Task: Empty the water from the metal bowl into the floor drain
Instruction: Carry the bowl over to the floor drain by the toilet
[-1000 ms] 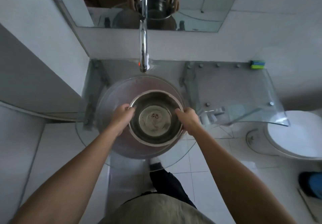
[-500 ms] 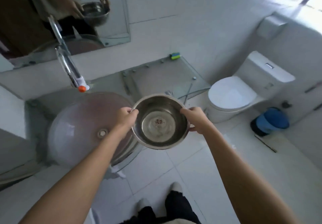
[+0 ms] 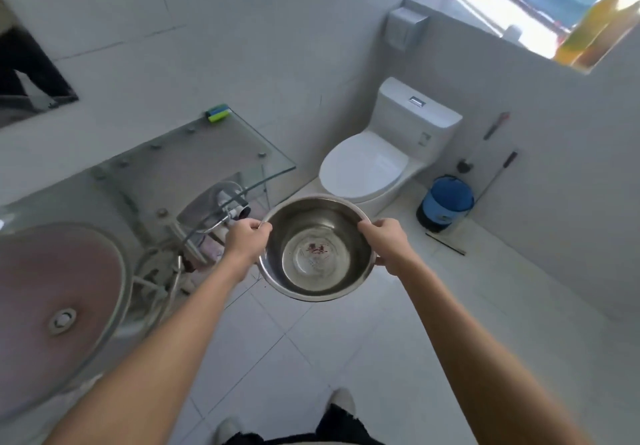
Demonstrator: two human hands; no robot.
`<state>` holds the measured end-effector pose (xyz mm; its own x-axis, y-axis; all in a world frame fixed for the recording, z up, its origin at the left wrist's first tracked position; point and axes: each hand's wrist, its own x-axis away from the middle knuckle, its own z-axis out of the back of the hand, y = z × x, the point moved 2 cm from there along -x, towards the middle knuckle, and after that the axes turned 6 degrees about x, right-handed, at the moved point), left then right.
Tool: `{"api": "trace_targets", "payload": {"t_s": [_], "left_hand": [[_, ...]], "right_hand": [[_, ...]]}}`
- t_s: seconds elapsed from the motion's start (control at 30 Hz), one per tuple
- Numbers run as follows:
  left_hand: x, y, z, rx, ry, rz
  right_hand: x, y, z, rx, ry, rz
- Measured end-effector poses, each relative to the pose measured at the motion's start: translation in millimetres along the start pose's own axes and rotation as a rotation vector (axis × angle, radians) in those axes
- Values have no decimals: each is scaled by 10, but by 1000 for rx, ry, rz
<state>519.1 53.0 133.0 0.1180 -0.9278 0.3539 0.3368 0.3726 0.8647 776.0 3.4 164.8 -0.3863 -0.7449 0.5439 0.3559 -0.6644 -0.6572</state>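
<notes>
I hold a round metal bowl (image 3: pixel 332 223) level in the air over the white tiled floor, in front of the toilet. A little water lies in its bottom with small reddish specks in the middle. My left hand (image 3: pixel 246 239) grips the bowl's left rim and my right hand (image 3: pixel 385 242) grips the right rim. No floor drain shows in this view.
A glass basin (image 3: pixel 62 282) and glass counter (image 3: pixel 214 153) with pipes beneath stand at the left. A white toilet (image 3: pixel 367 164) is ahead, a blue bin (image 3: pixel 446 202) and brushes to its right. White floor tiles (image 3: pixel 346 347) spread below; my feet show at the bottom.
I have turned to the right, away from the basin, carrying the bowl off it and out over the floor toward the toilet. Both hands have kept their grip on the rim.
</notes>
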Motion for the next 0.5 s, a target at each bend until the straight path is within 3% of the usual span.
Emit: {"api": "trace_targets", "payload": {"t_s": [0.23, 0.5], "left_hand": [[-200, 390, -866, 32, -24, 11], [-832, 843, -1446, -22, -36, -5]], "right_hand": [[-545, 163, 782, 13, 30, 1], [-1383, 6, 1185, -4, 95, -12]]}}
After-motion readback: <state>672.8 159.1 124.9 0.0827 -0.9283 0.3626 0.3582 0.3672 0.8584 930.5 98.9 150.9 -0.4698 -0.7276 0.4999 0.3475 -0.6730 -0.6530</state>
